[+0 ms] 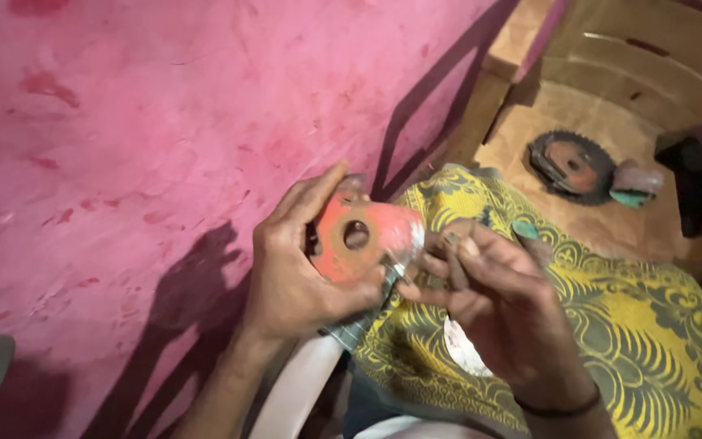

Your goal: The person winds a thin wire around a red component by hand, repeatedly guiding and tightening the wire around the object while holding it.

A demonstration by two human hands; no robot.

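- The left hand is closed around a round red disc with a hole in its middle, thumb curled across the lower edge and fingers wrapped over the top rim.
- The disc faces the camera, tilted a little; its paint is worn to rust around the hole, and its right part looks pale or glossy, though blur hides why.
- The right hand sits just right of the disc, fingers bent and pinched together at the disc's right edge; whether it grips a small tool or part there is too blurred to tell.
- A dark band circles the right wrist, below and to the right of the disc.
- Under both hands, below and right of the disc, lies a yellow patterned cloth draped over the person's lap.
- A white plastic chair edge shows directly below the disc, beneath the left wrist.
- Left of and above the disc rises a pink wall, with the hands' shadow cast on it.
- Well to the upper right of the disc stands a brown plastic chair, which serves as the only holder of loose things here.
- On its seat rests a dark toothed saw blade with a red centre, and touching that blade's right side is a small pinkish and green object.
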